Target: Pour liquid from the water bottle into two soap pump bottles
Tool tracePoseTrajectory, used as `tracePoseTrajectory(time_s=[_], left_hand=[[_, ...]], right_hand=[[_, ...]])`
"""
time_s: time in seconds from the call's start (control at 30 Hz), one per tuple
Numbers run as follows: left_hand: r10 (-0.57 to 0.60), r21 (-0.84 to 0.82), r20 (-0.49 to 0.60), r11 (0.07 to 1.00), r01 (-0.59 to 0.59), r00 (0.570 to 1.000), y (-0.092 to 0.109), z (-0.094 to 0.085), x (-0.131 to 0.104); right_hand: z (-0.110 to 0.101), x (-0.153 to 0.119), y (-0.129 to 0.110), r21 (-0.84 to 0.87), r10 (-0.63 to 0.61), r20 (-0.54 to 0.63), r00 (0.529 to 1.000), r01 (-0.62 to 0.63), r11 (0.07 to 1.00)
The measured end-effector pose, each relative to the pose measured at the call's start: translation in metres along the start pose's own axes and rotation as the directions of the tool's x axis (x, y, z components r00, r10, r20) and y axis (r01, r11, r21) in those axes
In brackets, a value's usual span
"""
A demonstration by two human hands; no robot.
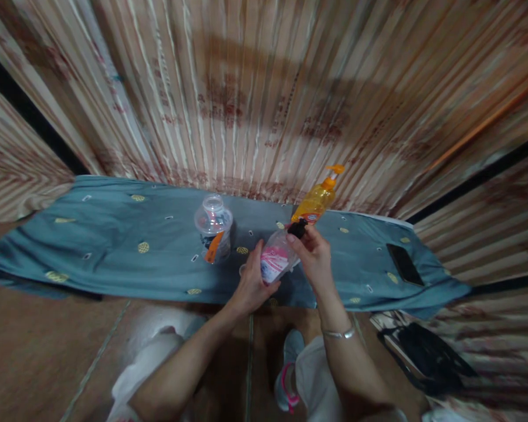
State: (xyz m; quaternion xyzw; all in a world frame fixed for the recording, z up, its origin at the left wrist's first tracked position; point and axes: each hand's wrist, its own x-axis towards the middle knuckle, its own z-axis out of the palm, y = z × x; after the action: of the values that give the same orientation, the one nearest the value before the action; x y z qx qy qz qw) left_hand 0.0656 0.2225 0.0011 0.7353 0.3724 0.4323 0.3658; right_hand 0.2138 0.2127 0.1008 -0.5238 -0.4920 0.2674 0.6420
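- While the left hand (253, 284) wraps the lower part of the bottle (274, 262), fingers and thumb clamped on its sides, the right hand (317, 255) pinches the black cap (297, 228) between thumb and fingers.
- The bottle is over the table's (114, 234) near half, between the hands, its top toward 1 o'clock; whether its base touches the cloth, I cannot tell.
- Being thin, clear plastic, it is probably light and soft-walled, apt to dent under a hard squeeze and slippery if wet, but hardly fragile; low round the body looks the surest hold. The cap seems stiffer, best gripped by its sides.
- Clock places run from the bottle, 12 being toward the curtain (246, 117).
- Around it, counted: one pump bottle (317, 202) at 1 o'clock, just beyond the cap; one clear jar (214, 228) at 10, apart from the hands; one phone (405, 264) at 3, well apart.
- Farther out, on the floor at 4 o'clock: one dark bag (431, 357).
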Motion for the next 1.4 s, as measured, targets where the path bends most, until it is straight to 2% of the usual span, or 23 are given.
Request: tracePoseTrajectory(time_s=[0.07, 0.13, 0.37, 0.43, 0.57, 0.63, 0.83, 1.07, 1.13, 1.27, 1.33, 1.4], left_hand=[[0.003, -0.013, 0.023, 1.000, -0.003, 1.000, 0.001, 0.002, -0.003], [-0.006, -0.041, 0.040, 0.999, 0.007, 0.999, 0.005, 0.001, -0.007], [-0.122, -0.216, 0.204, 0.962, 0.166, 0.971, 0.028, -0.014, -0.017], [-0.131, -0.230, 0.218, 0.956, 0.182, 0.967, 0.029, -0.017, -0.018], [-0.135, -0.212, 0.200, 0.961, 0.178, 0.970, 0.021, -0.019, -0.019], [-0.141, -0.216, 0.193, 0.959, 0.182, 0.971, 0.018, -0.021, -0.020], [-0.181, -0.257, 0.168, 0.941, 0.221, 0.969, 0.013, -0.026, -0.020], [-0.181, -0.257, 0.141, 0.943, 0.212, 0.973, 0.008, -0.030, -0.023], [-0.191, -0.260, 0.146, 0.939, 0.224, 0.971, 0.008, -0.030, -0.024], [-0.214, -0.278, 0.151, 0.928, 0.249, 0.965, 0.007, -0.030, -0.024], [-0.208, -0.285, 0.149, 0.927, 0.243, 0.967, 0.007, -0.029, -0.024], [-0.201, -0.283, 0.149, 0.929, 0.237, 0.968, 0.007, -0.029, -0.024]], right_hand=[[-0.001, 0.002, 0.000, 0.054, 0.032, -0.052, 0.998, -0.029, 0.998], [-0.001, 0.003, -0.001, 0.075, 0.068, -0.046, 0.997, -0.064, 0.995], [-0.004, 0.007, -0.002, 0.130, 0.193, 0.189, 0.963, -0.220, 0.967], [-0.005, 0.010, 0.002, 0.140, 0.204, 0.185, 0.961, -0.231, 0.963], [-0.006, 0.014, 0.010, 0.104, 0.183, 0.086, 0.979, -0.192, 0.976], [-0.004, 0.015, 0.012, 0.086, 0.178, 0.102, 0.979, -0.187, 0.979], [0.006, 0.011, 0.007, 0.136, 0.195, 0.259, 0.946, -0.236, 0.962], [0.015, 0.010, 0.016, 0.086, 0.163, 0.118, 0.980, -0.173, 0.981], [0.015, 0.011, 0.016, 0.081, 0.175, 0.139, 0.975, -0.187, 0.979], [0.014, 0.009, 0.010, 0.080, 0.196, 0.252, 0.948, -0.222, 0.972], [0.014, 0.008, 0.010, 0.094, 0.184, 0.246, 0.952, -0.213, 0.973], [0.014, 0.008, 0.012, 0.111, 0.176, 0.191, 0.966, -0.199, 0.974]])
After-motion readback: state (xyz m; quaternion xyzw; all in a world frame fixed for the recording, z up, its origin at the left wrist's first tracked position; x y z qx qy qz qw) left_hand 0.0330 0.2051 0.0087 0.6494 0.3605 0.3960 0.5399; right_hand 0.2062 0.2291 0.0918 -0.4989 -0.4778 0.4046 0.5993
